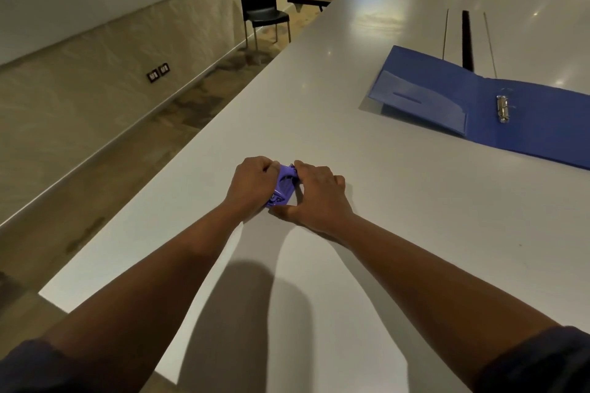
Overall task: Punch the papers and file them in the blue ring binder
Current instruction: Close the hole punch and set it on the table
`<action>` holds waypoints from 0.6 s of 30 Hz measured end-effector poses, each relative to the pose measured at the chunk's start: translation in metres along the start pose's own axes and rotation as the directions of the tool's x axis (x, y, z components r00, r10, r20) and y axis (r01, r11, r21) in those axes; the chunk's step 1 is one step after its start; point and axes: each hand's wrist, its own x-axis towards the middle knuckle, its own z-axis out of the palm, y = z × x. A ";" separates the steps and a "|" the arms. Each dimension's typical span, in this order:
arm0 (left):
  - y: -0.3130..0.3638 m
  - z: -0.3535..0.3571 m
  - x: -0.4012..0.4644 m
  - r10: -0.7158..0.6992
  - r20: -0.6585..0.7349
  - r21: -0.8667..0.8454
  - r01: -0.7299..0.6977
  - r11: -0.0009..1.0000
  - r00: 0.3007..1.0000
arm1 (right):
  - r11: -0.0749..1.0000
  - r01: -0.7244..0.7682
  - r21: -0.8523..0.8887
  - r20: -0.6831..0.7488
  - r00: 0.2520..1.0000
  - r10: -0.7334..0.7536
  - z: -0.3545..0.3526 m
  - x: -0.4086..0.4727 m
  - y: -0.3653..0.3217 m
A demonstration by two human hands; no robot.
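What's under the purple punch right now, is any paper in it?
Paper lies under the purple punch, running toward the person along the white table. The left hand and right hand cover the punch's slot, so whether the sheet's edge sits inside is hidden.

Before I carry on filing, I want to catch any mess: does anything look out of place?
Nothing spilled or damaged. The blue binder lies open and flat, though turned askew to the table edge. Both hands, left and right, grip the purple punch.
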 end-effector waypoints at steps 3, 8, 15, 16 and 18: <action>-0.001 0.001 0.000 0.014 -0.007 0.061 -0.014 0.998 1.000 | 1.000 -0.010 0.022 0.047 0.999 0.009 -0.004 -0.002 0.000; 0.007 -0.001 -0.002 -0.023 -0.178 0.111 0.043 0.993 0.984 | 0.996 -0.082 0.036 0.021 0.996 0.081 -0.031 -0.021 0.012; 0.062 0.046 -0.011 0.270 -0.338 0.093 -0.254 0.963 0.902 | 0.968 -0.247 -0.052 -0.104 0.965 0.241 -0.086 -0.074 0.094; 0.072 0.060 -0.014 0.294 -0.320 0.068 -0.288 0.955 0.901 | 0.960 -0.274 -0.066 -0.120 0.957 0.265 -0.096 -0.084 0.109; 0.095 0.090 -0.023 0.300 -0.268 0.016 -0.308 0.951 0.915 | 0.939 -0.330 -0.092 -0.153 0.937 0.314 -0.117 -0.103 0.138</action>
